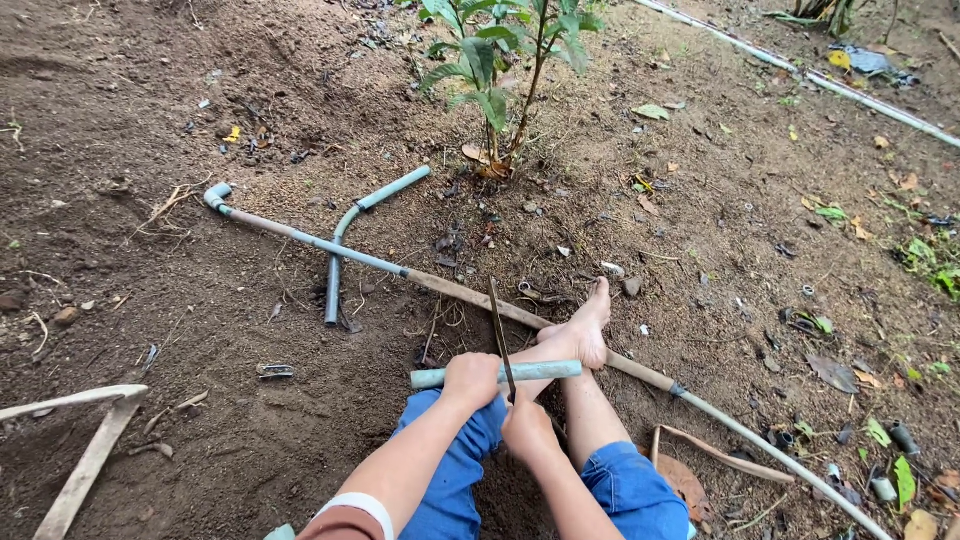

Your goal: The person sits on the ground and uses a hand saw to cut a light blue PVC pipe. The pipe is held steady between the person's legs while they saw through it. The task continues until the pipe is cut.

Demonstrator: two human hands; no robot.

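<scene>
L hand (470,380) on smooth grey pipe (545,371); R hand (527,428) w/ thin blade (499,335)

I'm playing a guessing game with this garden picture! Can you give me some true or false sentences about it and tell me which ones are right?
1. The left hand holds a short pale green pipe. True.
2. The right hand holds a red hammer. False: it holds a thin, dark blade that stands across the pipe.
3. The person wears boots. False: the foot is bare.
4. A long pipe lies across the soil, running under the foot. True.
5. A small leafy plant grows beyond the long pipe. True.
6. The ground is covered with snow. False: it is brown soil with scattered leaves.
</scene>
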